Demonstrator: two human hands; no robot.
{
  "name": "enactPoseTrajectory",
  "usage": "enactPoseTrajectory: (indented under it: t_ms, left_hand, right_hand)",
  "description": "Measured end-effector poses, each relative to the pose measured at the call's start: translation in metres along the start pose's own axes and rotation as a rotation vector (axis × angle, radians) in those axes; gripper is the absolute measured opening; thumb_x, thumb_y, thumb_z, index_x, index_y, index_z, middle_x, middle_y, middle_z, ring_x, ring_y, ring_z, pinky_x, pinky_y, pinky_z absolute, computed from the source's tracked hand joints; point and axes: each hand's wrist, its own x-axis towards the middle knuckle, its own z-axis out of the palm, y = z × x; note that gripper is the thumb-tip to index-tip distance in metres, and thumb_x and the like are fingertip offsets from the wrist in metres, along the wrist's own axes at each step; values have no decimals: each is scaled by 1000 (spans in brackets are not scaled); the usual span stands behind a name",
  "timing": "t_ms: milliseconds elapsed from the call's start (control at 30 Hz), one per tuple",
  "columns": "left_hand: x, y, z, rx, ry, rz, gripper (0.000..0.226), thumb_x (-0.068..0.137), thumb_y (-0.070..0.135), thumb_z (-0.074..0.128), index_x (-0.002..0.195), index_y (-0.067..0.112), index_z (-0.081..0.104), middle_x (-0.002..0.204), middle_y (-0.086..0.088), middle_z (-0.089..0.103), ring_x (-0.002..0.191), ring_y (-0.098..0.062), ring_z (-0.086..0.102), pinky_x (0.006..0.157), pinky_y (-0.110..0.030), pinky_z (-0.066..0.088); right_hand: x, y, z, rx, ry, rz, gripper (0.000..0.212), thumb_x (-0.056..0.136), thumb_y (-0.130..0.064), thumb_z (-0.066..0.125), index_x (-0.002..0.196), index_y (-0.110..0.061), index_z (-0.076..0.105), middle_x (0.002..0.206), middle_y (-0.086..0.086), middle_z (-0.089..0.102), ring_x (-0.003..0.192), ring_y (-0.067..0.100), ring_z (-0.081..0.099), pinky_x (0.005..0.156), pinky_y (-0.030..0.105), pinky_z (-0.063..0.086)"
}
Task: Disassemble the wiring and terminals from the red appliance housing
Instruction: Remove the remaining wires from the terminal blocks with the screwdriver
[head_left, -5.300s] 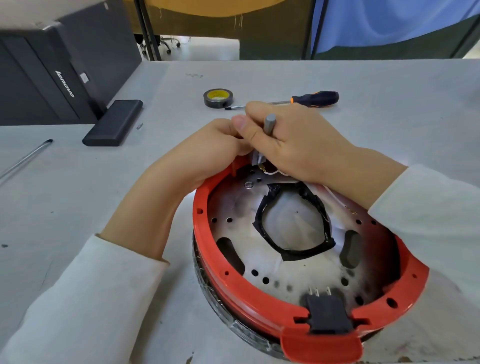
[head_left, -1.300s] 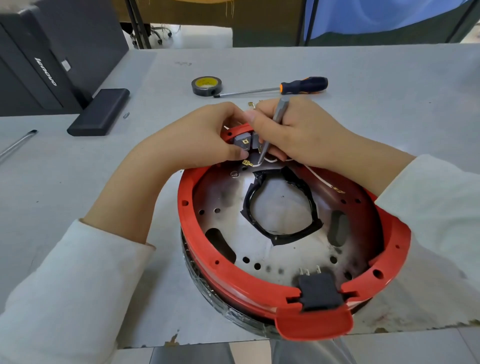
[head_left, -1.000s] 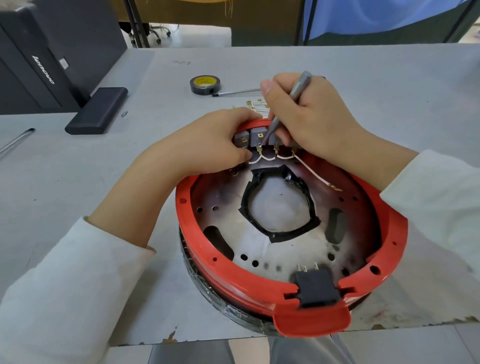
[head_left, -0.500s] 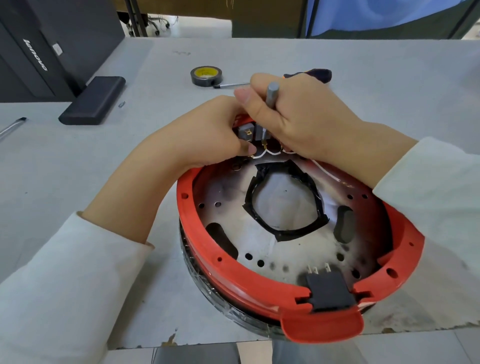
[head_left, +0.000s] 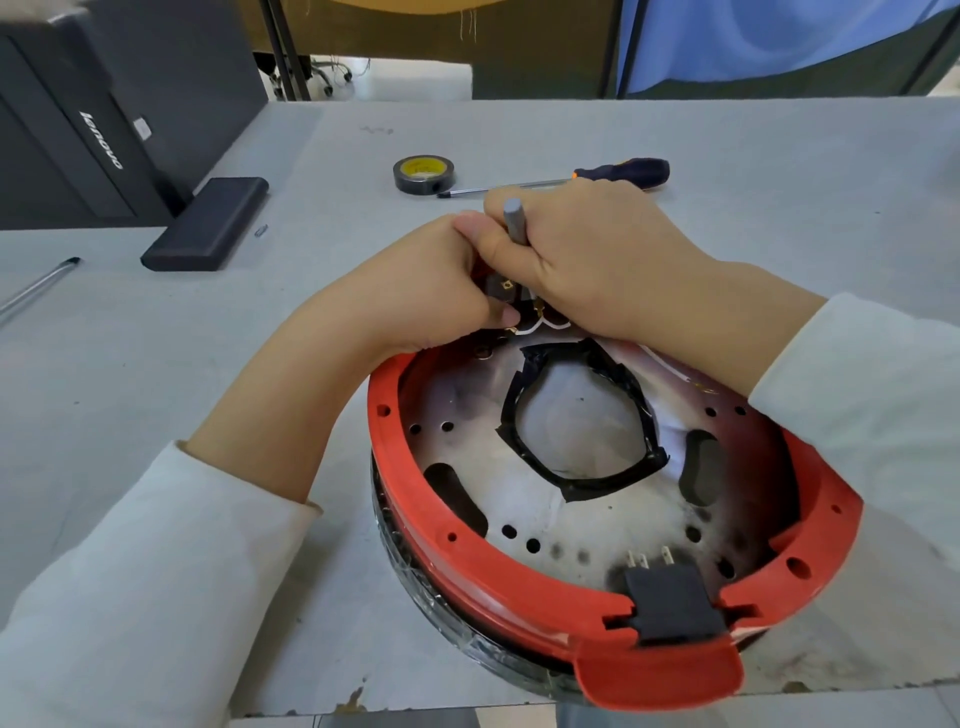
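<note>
Both hands were at the far rim of the round red plastic appliance housing (head_left: 467, 561) on the grey table (head_left: 779, 171).
Our left hand (head_left: 431, 280) pinched the grey terminal block (head_left: 501, 288); our right hand (head_left: 587, 260) clenched a thin grey metal tool (head_left: 514, 218) over white wires (head_left: 545, 326).

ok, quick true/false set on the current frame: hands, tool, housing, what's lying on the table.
1. The right hand grips a grey tool handle at the far rim of the red housing. True.
2. The left hand lies flat on the table, away from the housing. False: its fingers hold the dark terminal block at the rim.
3. The orange-and-black screwdriver lies on the table beyond the hands. True.
4. The tape roll sits inside the housing. False: it is on the table beside the screwdriver's tip.
5. White wires show under the hands. True.
</note>
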Motion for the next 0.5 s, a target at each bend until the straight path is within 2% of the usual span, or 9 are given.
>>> enactPoseTrajectory:
  t_ms: [67,133,200,300,400,500]
  left_hand:
    - [1,-1,0,-19,1,-1,23,79,10,70,84,27,57,81,10,61,76,-3,55,66,-5,40]
    - [2,-1,0,-35,11,7,28,78,10,71,96,25,57,90,7,64,87,-10,58,78,-16,44]
    - [2,-1,0,-34,3,20,33,78,9,72,98,27,54,94,5,64,93,-14,59,84,-24,46]
    - [1,-1,-1,-8,-12,23,30,78,9,71,87,31,52,89,6,63,89,-16,59,81,-23,45]
    - [1,-1,0,-21,-4,17,25,78,9,71,90,25,55,91,1,65,90,-17,60,84,-29,47]
    - [1,-1,0,-27,-5,13,19,78,9,70,86,23,60,86,1,66,89,-18,62,83,-30,49]
  right_hand:
    - [3,2,2,74,-12,20,43,98,-54,23,66,-26,28,59,-6,39,65,25,46,58,33,29]
    - [6,4,3,132,-13,30,43,99,-52,25,66,-26,31,59,-6,42,66,25,48,59,35,34]
    - [9,4,3,209,-18,50,43,100,-50,28,64,-27,32,60,-9,41,67,23,47,63,38,39]
    - [12,6,3,264,-22,86,42,100,-50,29,63,-29,31,61,-8,42,68,21,46,68,39,41]
    - [7,7,4,243,-2,58,43,101,-47,28,70,-19,41,64,1,50,68,25,49,67,41,42]
    - [0,5,4,213,37,-20,42,98,-44,26,73,-14,41,63,8,50,64,29,49,62,43,39]
